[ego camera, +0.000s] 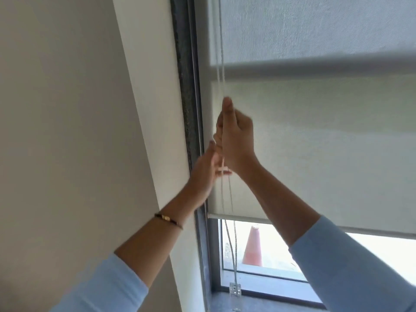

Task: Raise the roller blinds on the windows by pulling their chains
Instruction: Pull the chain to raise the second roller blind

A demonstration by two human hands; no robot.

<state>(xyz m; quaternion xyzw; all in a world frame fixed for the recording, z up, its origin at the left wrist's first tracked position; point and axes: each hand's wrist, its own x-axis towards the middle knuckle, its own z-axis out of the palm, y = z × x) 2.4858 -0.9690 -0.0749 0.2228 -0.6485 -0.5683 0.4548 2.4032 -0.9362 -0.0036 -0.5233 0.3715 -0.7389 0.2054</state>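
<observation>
A pale roller blind [315, 143] covers most of the window, its bottom bar [247, 218] hanging a little above the sill. A grey upper blind [315, 30] ends in a bar higher up. Thin bead chains [219, 52] run down the blind's left edge to a clear holder [235, 289] at the sill. My right hand [236, 140] is raised and shut on the chain, thumb up. Just below and left of it, my left hand [206, 170] has its fingers curled at the chains, blurred; I cannot tell how firmly it grips.
A dark window frame [189, 86] runs up the left side beside a white wall [67, 109]. Through the uncovered strip of glass, an orange traffic cone [253, 246] stands outside. A grey sill [270, 305] lies at the bottom.
</observation>
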